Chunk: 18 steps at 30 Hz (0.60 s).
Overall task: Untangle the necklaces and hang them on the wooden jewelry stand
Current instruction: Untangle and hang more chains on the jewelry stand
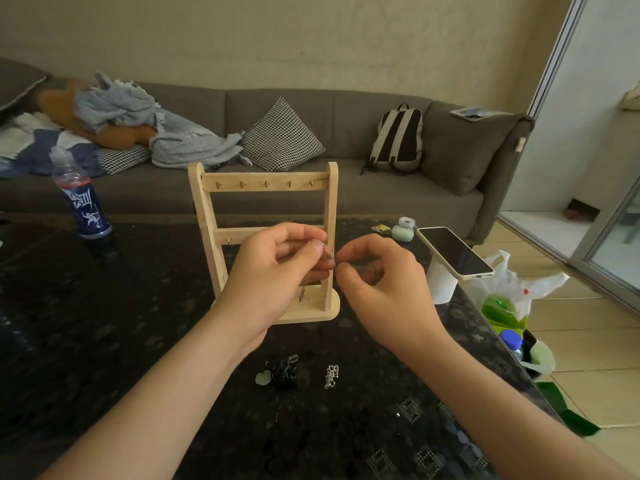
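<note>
At the centre of the frame, both hands are raised in front of the wooden jewelry stand (pixel 205 216), working on a fine chain necklace (pixel 327 251). The left hand (pixel 277 271) has its fingers curled and pinches the bunched chain between thumb and fingertips. The right hand (pixel 381 282) meets it just beside, thumb and forefinger nipped together on the same chain. A small pendant (pixel 302 295) dangles below the left hand, in front of the stand's base.

The stand is upright on the dark patterned bench (pixel 104 341), with a row of small hooks along its top rail; its middle rail is partly hidden by the hands.

Lower centre, between the forearms, two more pieces lie on the bench: a dark tangled necklace (pixel 282 374) with a pale pendant, and near its right a short silver chain (pixel 331 375), the two apart from each other.

Left of centre stands a blue bottle (pixel 85 206). Right of the stand, a phone (pixel 453 252) lies face up on a white cylinder (pixel 440 287). Across the upper frame runs a grey sofa (pixel 346 109) carrying a checked cushion (pixel 282 136) and a backpack (pixel 398 138).
</note>
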Each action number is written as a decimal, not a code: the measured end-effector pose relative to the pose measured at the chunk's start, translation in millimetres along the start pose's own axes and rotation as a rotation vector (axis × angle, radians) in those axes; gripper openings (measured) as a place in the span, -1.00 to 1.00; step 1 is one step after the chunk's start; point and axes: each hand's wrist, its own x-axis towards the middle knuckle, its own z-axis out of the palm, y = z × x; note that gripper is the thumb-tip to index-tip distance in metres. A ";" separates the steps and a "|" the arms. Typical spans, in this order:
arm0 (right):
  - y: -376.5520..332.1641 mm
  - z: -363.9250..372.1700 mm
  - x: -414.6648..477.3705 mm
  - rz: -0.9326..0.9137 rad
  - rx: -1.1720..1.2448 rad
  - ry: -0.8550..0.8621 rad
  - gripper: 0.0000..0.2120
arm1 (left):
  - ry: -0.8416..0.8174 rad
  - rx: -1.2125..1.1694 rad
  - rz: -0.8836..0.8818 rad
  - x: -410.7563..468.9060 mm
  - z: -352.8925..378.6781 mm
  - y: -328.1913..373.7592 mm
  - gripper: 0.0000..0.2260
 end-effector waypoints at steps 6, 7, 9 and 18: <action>0.2 3.2 -1.2 -0.009 -0.027 0.041 -0.95 | 0.013 -0.234 -0.143 0.2 2.7 0.1 -0.85; 0.1 4.2 -1.8 -0.013 -0.045 0.056 -0.93 | 0.019 -0.275 -0.177 0.0 2.9 0.3 -0.85; -3.3 4.9 -3.3 -0.021 -0.072 0.071 -0.91 | 0.022 -0.321 -0.238 -0.3 2.9 0.9 -0.84; -8.2 -0.9 -3.3 -0.121 0.021 0.048 -0.70 | 0.015 -0.293 -0.304 -3.2 6.2 4.5 -0.87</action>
